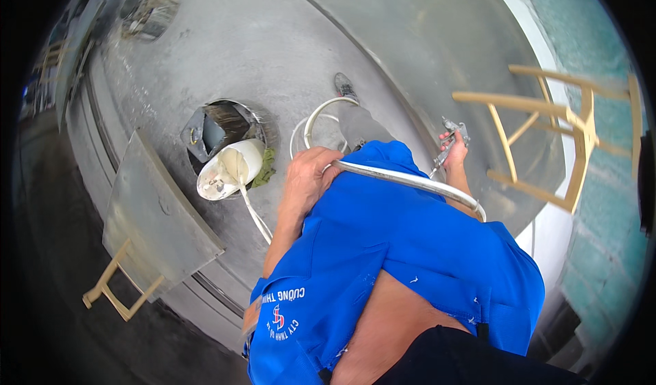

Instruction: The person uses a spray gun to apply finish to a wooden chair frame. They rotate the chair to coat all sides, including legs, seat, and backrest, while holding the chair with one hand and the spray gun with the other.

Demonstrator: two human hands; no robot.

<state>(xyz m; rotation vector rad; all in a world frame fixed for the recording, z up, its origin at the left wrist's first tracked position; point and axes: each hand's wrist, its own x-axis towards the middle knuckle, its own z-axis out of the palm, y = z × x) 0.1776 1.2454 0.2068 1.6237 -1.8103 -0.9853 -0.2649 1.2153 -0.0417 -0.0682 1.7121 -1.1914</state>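
Note:
My left hand (311,173) is closed around a pale hose (403,178) that runs across my blue shirt (389,248) and loops on the floor ahead. My right hand (454,151) grips a metal spray gun (452,133), held out to the right. The gun's nozzle faces an unfinished wooden chair frame (547,132) standing about an arm's length to the right. My grey trouser leg and shoe (345,84) show just beyond the hose loop.
A dark bucket (222,128) with a white paint-smeared jug (229,169) and a green rag stands left of my left hand. A grey board (154,214) on a wooden frame leans at lower left. Another bucket (150,10) sits far back. The floor is dusty grey concrete.

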